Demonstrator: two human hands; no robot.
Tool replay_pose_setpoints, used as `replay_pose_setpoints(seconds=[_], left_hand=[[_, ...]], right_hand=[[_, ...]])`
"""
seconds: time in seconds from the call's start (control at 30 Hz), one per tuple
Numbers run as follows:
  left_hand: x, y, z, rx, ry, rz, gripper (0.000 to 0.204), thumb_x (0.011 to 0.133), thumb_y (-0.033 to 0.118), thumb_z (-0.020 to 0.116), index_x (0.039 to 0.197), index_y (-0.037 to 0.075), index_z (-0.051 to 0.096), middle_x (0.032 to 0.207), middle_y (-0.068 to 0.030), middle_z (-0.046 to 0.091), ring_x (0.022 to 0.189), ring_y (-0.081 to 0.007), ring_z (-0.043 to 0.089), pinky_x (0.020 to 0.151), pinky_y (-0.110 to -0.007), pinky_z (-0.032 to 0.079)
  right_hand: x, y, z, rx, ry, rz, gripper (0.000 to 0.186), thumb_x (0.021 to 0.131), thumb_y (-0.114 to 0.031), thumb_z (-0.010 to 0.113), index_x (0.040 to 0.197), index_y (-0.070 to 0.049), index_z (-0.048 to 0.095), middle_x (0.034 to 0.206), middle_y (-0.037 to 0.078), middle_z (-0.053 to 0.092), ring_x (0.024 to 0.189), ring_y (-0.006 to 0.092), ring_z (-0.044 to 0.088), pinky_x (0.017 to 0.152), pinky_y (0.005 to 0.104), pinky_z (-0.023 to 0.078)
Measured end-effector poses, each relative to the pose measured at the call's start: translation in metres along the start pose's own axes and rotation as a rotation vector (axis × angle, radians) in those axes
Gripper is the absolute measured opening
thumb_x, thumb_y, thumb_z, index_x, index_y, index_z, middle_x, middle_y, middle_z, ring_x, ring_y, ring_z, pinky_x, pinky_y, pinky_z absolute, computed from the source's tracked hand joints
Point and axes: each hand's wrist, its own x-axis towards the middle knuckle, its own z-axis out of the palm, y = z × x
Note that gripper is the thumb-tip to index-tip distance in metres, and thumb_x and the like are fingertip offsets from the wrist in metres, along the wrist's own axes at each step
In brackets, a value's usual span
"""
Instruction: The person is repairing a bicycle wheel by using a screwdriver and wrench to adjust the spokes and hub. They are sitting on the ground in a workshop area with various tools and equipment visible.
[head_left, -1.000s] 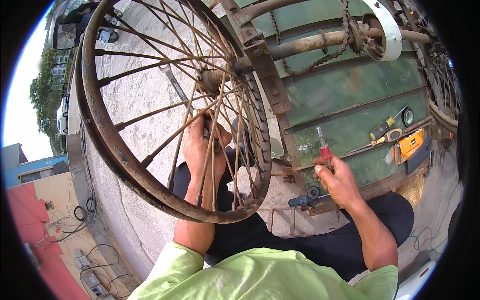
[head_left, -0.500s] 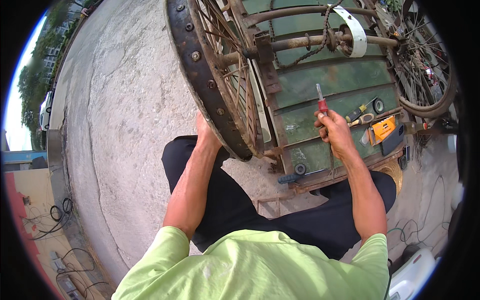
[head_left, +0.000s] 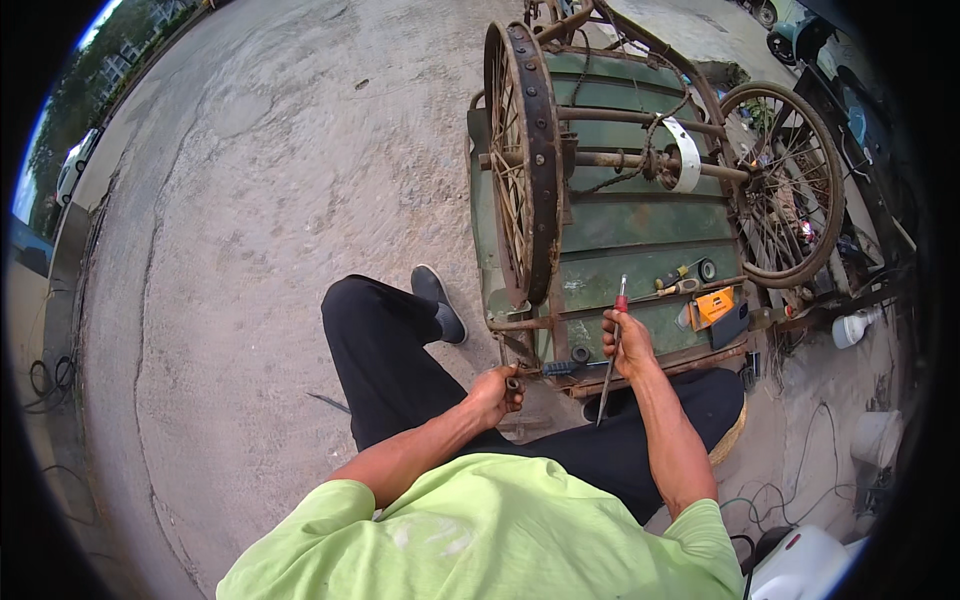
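An overturned green cart (head_left: 640, 235) lies ahead with a rusty spoked wheel (head_left: 522, 160) on its left end and a second wheel (head_left: 785, 185) on the right, joined by an axle. My right hand (head_left: 626, 343) grips a red-handled screwdriver (head_left: 613, 345) with its long shaft pointing down, near the cart's lower edge. My left hand (head_left: 496, 392) is closed around a small dark part, just below the left wheel's frame. I sit on the ground, black trousers and one shoe (head_left: 439, 302) showing.
An orange box (head_left: 712, 305), a yellow-handled tool (head_left: 672, 277) and a small round piece rest on the cart's underside. A white bottle (head_left: 852, 328) and cables lie at the right, a white container at the lower right. Cracked concrete spreads to the left.
My left hand has dropped from the wheel's rim to below the frame and now holds a small part. My right hand lowered the screwdriver. The view has pulled back from the wheel.
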Motion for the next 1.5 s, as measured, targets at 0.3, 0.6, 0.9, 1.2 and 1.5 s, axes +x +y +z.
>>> replay_pose_setpoints(seconds=[0.3,0.6,0.9,1.2,1.5], left_hand=[[-0.025,-0.009,0.021,0.502,-0.233,-0.047,0.023,0.107,0.027,0.054,0.108,0.004,0.059,0.073,-0.0036,0.055,0.059,-0.0175,0.053,0.055,-0.034,0.044],[0.0,-0.002,0.081,0.986,-0.19,0.371,0.03,0.103,0.029,0.06,0.097,0.0,0.06,0.076,-0.0037,0.056,0.068,-0.0148,0.05,0.062,-0.036,0.042],[0.095,-0.001,0.152,1.295,-0.134,0.753,0.056,0.1,0.042,0.062,0.134,-0.002,0.06,0.118,-0.0269,0.069,0.112,-0.0307,0.067,0.096,-0.041,0.051],[-0.007,0.047,0.084,1.062,-0.209,0.387,0.042,0.104,0.031,0.061,0.13,-0.002,0.062,0.109,-0.0132,0.073,0.092,-0.0195,0.073,0.076,-0.034,0.058],[0.006,0.172,0.028,0.503,-0.044,0.608,0.073,0.106,0.05,0.053,0.158,0.002,0.031,0.152,-0.0177,0.048,0.142,-0.0302,0.046,0.112,-0.051,0.04]], right_hand=[[0.002,0.027,-0.016,0.113,-0.001,-0.033,0.024,0.101,-0.027,0.063,0.114,-0.007,0.061,0.087,0.003,0.062,0.063,0.0131,0.055,0.051,0.0269,0.042],[0.0,0.001,-0.018,0.178,0.083,-0.159,0.023,0.103,-0.026,0.06,0.115,-0.007,0.061,0.086,0.002,0.061,0.062,0.0123,0.055,0.049,0.0278,0.043],[-0.012,-0.02,-0.033,0.161,0.079,-0.291,0.022,0.102,-0.026,0.06,0.115,-0.008,0.061,0.089,0.001,0.06,0.063,0.0092,0.053,0.05,0.0243,0.042],[-0.017,-0.03,-0.029,0.175,0.031,-0.317,0.023,0.102,-0.029,0.061,0.113,-0.008,0.062,0.085,0.0,0.06,0.063,0.0096,0.053,0.051,0.0247,0.043],[-0.039,-0.048,0.001,0.154,-0.062,-0.291,0.025,0.103,-0.026,0.061,0.113,-0.004,0.062,0.07,-0.002,0.051,0.053,0.0068,0.042,0.047,0.0242,0.031]])
